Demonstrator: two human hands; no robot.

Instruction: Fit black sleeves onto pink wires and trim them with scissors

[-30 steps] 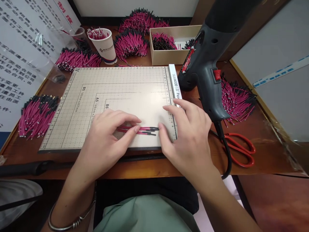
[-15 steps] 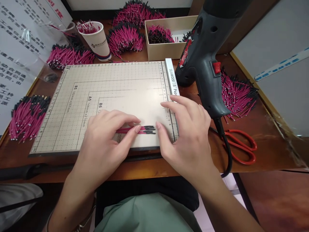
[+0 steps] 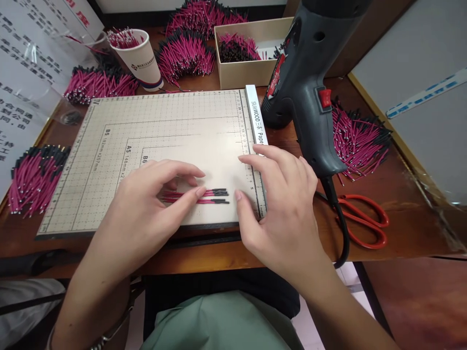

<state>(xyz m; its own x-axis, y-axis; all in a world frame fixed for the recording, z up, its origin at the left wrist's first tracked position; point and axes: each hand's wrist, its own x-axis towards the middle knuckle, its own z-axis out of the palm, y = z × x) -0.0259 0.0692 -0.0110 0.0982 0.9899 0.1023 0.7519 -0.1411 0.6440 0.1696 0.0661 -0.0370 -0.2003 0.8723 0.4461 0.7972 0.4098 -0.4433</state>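
Note:
A small bunch of pink wires with black sleeved ends point(image 3: 207, 196) lies on the beige gridded board point(image 3: 164, 126) near its front edge. My left hand point(image 3: 146, 209) rests over the wires' left part, thumb and forefinger pinched on them. My right hand point(image 3: 280, 204) hovers just right of the wires' black tips, fingers spread and holding nothing, its thumb close to the tips and its forefinger over the board's white ruler bar point(image 3: 255, 121).
A grey heat gun point(image 3: 310, 92) stands right of the board, its cord running down past red scissors point(image 3: 361, 221). Heaps of pink wires point(image 3: 359, 141) lie right, left point(image 3: 32, 177) and behind. A paper cup point(image 3: 140, 58) and a cardboard box point(image 3: 248, 53) hold more wires.
The view has shifted slightly. My right thumb has drawn a little away from the wire tips. My left hand still pins the wires.

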